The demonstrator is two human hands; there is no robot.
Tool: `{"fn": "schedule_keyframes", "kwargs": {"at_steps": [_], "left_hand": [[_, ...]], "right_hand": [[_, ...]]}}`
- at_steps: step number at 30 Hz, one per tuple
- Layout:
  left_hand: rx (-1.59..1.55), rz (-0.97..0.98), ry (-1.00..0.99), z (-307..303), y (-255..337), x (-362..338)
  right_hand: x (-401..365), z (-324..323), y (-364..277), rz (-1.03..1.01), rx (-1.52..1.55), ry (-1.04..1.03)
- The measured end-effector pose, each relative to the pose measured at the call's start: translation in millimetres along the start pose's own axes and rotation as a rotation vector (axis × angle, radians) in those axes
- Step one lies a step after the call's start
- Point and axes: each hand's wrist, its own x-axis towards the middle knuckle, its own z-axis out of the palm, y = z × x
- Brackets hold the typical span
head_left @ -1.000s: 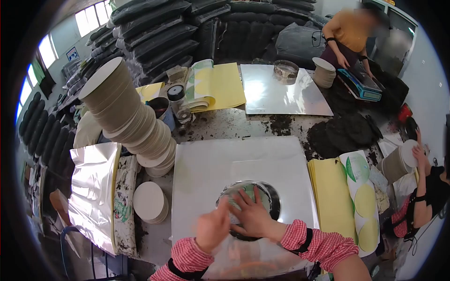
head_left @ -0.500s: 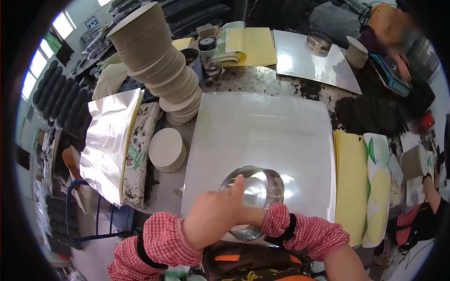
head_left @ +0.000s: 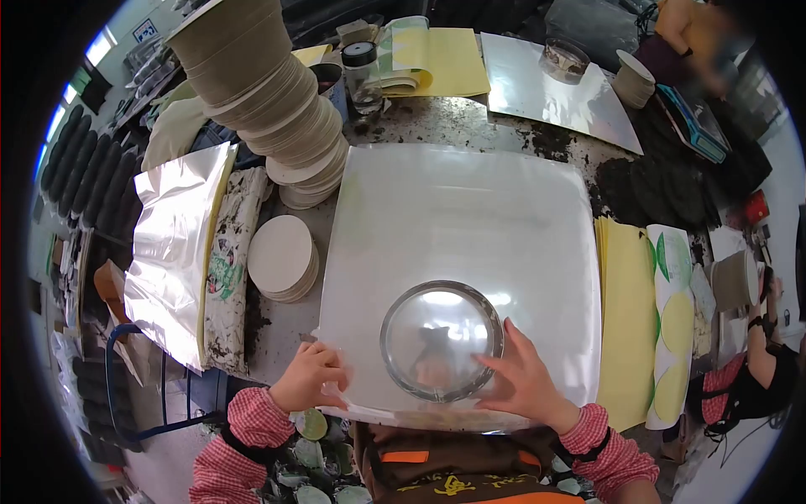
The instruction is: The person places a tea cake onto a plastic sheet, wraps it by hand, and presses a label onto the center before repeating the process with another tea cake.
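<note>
A round ring with a shiny wall (head_left: 384,332) lies on the smooth pale sheet (head_left: 453,210) near the table's front edge, with bright reflections inside it. My right hand (head_left: 529,378) is open beside the ring's right side, thumb and fingers spread, fingertips close to its rim; whether they touch cannot be made out. At the sheet's front left corner my left hand (head_left: 312,378) has loosely bent fingers, with a gap between thumb and fingers and nothing clearly held. Just below that hand shows a yellow-green disc (head_left: 311,424).
A tall stack of pale discs (head_left: 277,109) and a shorter stack (head_left: 284,256) stand left. Yellow sheets (head_left: 625,328) and a strip with round labels (head_left: 670,328) lie right. Behind are a jar (head_left: 363,80) and another ring (head_left: 564,63). A co-worker (head_left: 688,42) is at back right.
My hands, crossed over the ring before, have moved apart: the left to the sheet's left corner, the right to the ring's right side. The ring is now uncovered. The view has shifted slightly.
</note>
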Motion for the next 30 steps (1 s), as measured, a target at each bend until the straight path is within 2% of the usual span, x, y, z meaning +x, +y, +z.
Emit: {"fn": "schedule_keyframes", "kwargs": {"at_steps": [2,5,7,8,10,11,13,14,17,18,19,21,23,24,25,26,27,28,30], "left_hand": [[-0.01,-0.008,-0.006,-1,-5,5],[-0.002,0.029,0.028,3,-1,5],[-0.084,0.112,0.319,-11,22,10],[-0.086,0.111,0.321,-13,21,7],[-0.207,-0.046,0.34,-16,16,1],[-0.207,-0.044,0.347,-12,13,1],[-0.003,0.035,0.055,5,4,-1],[-0.068,0.043,0.067,11,-6,-4],[-0.058,0.095,0.112,16,-10,-3],[-0.054,0.094,0.118,17,-13,1],[-0.024,0.092,0.095,18,-15,5],[0.022,0.107,0.066,7,-5,16],[-0.493,-0.276,0.394,-26,25,31],[-0.542,-0.188,0.428,-24,23,21],[-0.36,-0.102,0.318,-33,36,17],[-0.125,-0.011,0.307,-22,36,10],[-0.031,0.086,0.352,-12,42,17],[-0.031,0.088,0.308,2,34,21],[-0.022,0.097,0.261,2,26,33]], "right_hand": [[-2,13,11,-0.18,-0.101,0.073],[0,17,13,-0.152,-0.025,0.089],[6,16,5,-0.121,-0.021,0.091],[6,16,2,-0.075,-0.013,0.091],[5,18,0,-0.068,-0.043,0.081],[6,18,1,-0.061,-0.069,0.077],[3,16,7,-0.047,0.041,0.059],[1,15,9,-0.033,0.153,0.043],[-12,-10,-18,-0.077,0.216,-0.02],[-15,-9,-27,-0.204,0.115,-0.031],[-14,0,-34,-0.204,0.115,-0.026],[-3,24,-52,-0.166,0.29,-0.427],[12,35,-73,-0.497,0.035,-0.473],[18,41,-59,-0.442,0.166,-0.368],[21,40,-40,-0.442,0.149,-0.34],[21,34,-16,-0.158,0.186,-0.184],[25,28,2,0.121,0.224,-0.032],[32,25,12,0.115,0.214,-0.027],[46,21,25,0.136,-0.046,0.131]]}}
